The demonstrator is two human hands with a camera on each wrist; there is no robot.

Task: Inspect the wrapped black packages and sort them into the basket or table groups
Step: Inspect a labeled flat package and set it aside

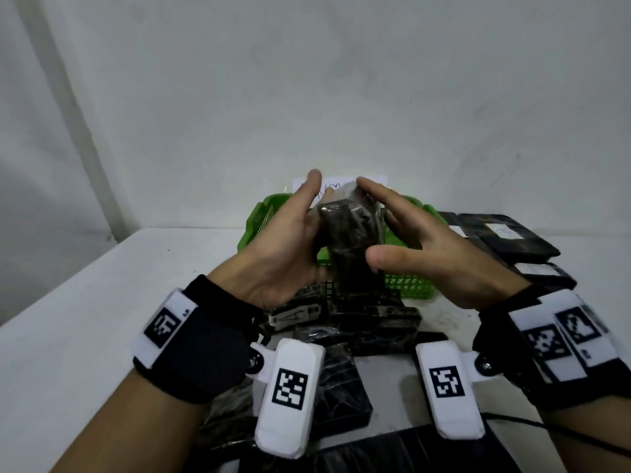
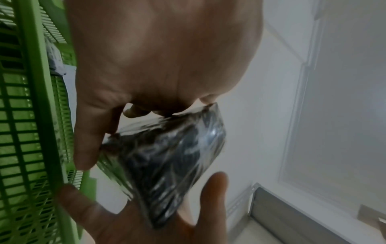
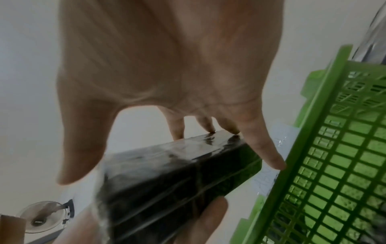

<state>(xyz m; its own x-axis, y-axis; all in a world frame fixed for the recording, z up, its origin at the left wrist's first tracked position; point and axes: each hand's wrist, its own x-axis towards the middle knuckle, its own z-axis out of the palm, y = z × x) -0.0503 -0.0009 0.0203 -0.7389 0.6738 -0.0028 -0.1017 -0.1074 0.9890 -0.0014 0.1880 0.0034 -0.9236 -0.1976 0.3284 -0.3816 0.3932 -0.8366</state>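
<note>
A black package (image 1: 348,233) wrapped in clear film stands upright in the air in front of the green basket (image 1: 259,216). My left hand (image 1: 283,244) cups it from the left, thumb raised, fingers behind it; in the left wrist view the fingertips curl onto the edge of the package (image 2: 167,156). My right hand (image 1: 430,247) is spread on the right side, with straight fingers touching the package's top end (image 3: 188,173) and the thumb a little off its front. The lower part of the package is hidden by my hands.
Several more wrapped black packages (image 1: 375,322) lie piled on the white table just in front of the basket. Another stack (image 1: 512,240) sits at the right. A white paper with writing (image 1: 374,180) stands behind the basket, against the wall. A black cable (image 1: 546,428) runs at the near right.
</note>
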